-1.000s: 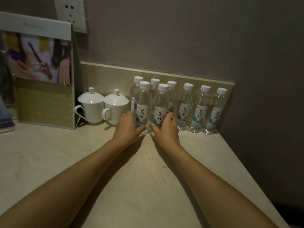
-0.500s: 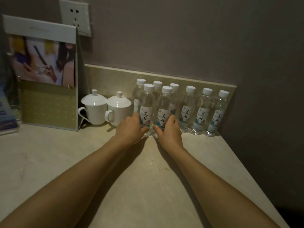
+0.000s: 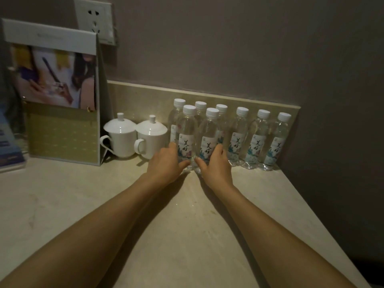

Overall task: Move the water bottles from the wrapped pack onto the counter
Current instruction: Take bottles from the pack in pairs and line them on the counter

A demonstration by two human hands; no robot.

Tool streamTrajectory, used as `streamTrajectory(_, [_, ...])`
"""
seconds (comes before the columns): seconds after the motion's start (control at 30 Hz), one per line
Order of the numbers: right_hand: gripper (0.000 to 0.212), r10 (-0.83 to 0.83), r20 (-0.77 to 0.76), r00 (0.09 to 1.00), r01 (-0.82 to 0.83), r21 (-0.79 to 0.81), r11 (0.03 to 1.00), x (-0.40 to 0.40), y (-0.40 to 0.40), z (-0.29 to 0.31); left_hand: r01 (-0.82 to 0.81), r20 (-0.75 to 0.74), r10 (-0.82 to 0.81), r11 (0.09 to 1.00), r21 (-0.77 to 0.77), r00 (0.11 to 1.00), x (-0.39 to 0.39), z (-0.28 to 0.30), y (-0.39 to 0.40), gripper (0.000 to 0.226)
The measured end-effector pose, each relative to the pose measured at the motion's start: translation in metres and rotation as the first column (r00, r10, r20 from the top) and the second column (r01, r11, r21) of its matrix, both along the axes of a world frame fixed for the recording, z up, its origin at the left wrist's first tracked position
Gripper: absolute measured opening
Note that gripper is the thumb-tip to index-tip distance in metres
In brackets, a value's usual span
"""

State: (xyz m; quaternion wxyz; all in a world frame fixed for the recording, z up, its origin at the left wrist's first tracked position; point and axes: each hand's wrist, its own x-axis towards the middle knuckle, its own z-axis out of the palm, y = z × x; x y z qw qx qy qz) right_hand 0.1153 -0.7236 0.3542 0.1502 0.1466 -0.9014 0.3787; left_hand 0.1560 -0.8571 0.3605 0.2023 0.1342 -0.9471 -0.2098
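Note:
Several clear water bottles with white caps and flowered labels stand upright on the beige counter (image 3: 187, 225) by the backsplash. Two stand in front of the back row. My left hand (image 3: 166, 163) wraps the base of the front left bottle (image 3: 187, 132). My right hand (image 3: 216, 165) wraps the base of the front right bottle (image 3: 209, 136). Both bottles rest on the counter, side by side and touching. Three more bottles (image 3: 257, 138) stand in a line to the right. No wrapped pack is in view.
Two white lidded cups (image 3: 133, 138) stand just left of the bottles. A standing brochure holder (image 3: 56, 96) is further left, under a wall socket (image 3: 94, 19). The counter's right edge (image 3: 324, 225) runs diagonally beside a dark wall.
My hands stay at the bases of the two front bottles. The view has tilted up slightly, so everything sits a little lower in the frame.

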Motion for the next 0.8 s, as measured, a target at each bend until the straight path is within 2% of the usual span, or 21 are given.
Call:
streamTrajectory(0.53, [0.065, -0.044, 0.039, 0.998, 0.044, 0.021, 0.999, 0.0061, -0.0042, 0.0039, 0.021, -0.010, -0.020, 0.998, 0.051, 1.000, -0.0006, -0.0054, -0.0006, 0.050])
streamTrajectory(0.8, [0.059, -0.061, 0.088, 0.994, 0.060, 0.008, 0.998, 0.0067, -0.0075, 0.0075, 0.025, 0.002, -0.025, 0.997, 0.076, 1.000, -0.0001, -0.0033, 0.0002, 0.051])
